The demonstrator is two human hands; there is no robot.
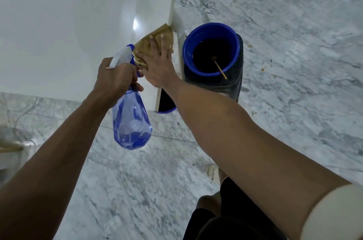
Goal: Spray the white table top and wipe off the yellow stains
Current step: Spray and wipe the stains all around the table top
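Grey marbled floor surrounds the glossy white table top at upper left, where the right hand presses flat fingers on a tan cloth at its right edge, probably sweeping residue toward the blue-rimmed bucket, while the left hand grips a translucent blue spray bottle, ready to respray.

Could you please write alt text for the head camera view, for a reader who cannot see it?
A person's right hand presses a tan cloth flat at the right edge of a white table top, while the left hand grips a blue spray bottle. A blue-rimmed bin stands on the marble floor beside the table.
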